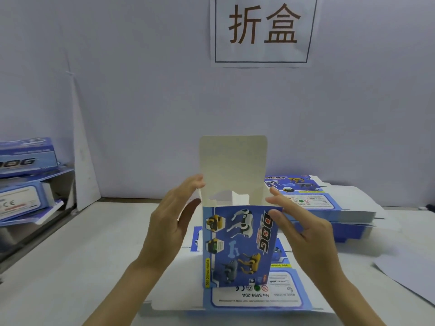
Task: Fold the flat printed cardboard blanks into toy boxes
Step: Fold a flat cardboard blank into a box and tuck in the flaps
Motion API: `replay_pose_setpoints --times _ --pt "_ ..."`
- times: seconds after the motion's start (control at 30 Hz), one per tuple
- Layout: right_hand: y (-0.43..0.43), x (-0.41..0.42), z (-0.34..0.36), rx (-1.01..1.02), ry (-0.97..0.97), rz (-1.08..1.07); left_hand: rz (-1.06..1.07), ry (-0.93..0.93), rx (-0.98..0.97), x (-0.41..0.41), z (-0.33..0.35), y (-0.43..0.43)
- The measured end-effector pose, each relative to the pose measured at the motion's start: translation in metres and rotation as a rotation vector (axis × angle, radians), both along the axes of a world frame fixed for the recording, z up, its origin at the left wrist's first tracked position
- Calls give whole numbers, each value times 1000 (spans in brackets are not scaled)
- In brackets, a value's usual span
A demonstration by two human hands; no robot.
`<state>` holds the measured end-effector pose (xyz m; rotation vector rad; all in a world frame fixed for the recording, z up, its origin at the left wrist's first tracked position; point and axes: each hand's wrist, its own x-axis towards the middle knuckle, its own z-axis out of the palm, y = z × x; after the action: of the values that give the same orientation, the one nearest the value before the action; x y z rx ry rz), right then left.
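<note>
You hold a half-formed toy box [240, 243] upright between both hands, above the flat blanks [259, 300] lying on the bench [70, 267].

Your left grip [169, 222] is open, its straight fingers laid flat against the box's left wall, probably to keep the sides square. Your right grip [303, 231] pinches the front right corner, with the thumb on the printed face and the fingers on the side wall, so the box cannot fold flat again. The lid flap [233, 165] stands straight up, leaving the top open. Inside, only pale bare card and a small side flap show, and no toy is visible. A stack of blanks [329, 208] waits to the right. Finished boxes [26, 184] sit piled at the far left.
</note>
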<state>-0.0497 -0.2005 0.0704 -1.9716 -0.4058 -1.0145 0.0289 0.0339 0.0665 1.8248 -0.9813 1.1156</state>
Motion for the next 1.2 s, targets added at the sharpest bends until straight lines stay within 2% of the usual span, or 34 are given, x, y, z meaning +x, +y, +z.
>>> replay_pose_setpoints --times 0.1,0.17,0.27,0.33,0.5,0.6,0.7,0.8,0.87,1.0,1.13,1.2 --pt "2 0 -6 25 14 -46 108 -54 -122 4 -8 0" --pt "4 1 -5 66 46 -61 135 -5 -197 0 -22 -6" --pt "7 2 -5 129 67 -42 -135 351 -317 -25 -46 -26" --pt "8 2 -5 156 88 -34 -264 573 -315 -32 -53 -31" --pt "9 0 -2 181 122 -17 -200 601 -266 -30 -49 -27" --pt "16 -1 -4 282 115 36 -318 754 -215 -33 -49 -33" --pt "16 -3 0 293 130 65 -303 844 -240 -27 -53 -32" --pt "13 -7 0 271 127 53 -368 1100 -246 -22 -61 -32" --pt "13 -9 -2 236 121 29 -370 1098 -218 -21 -68 -38" --pt "12 -8 -1 105 139 -25 -312 935 -206 -22 -75 -41" --pt "11 -7 0 58 123 -83 -333 1020 -300 -22 -73 -36" --pt "12 -6 2 41 86 -109 -324 1000 -280 -22 -74 -34"
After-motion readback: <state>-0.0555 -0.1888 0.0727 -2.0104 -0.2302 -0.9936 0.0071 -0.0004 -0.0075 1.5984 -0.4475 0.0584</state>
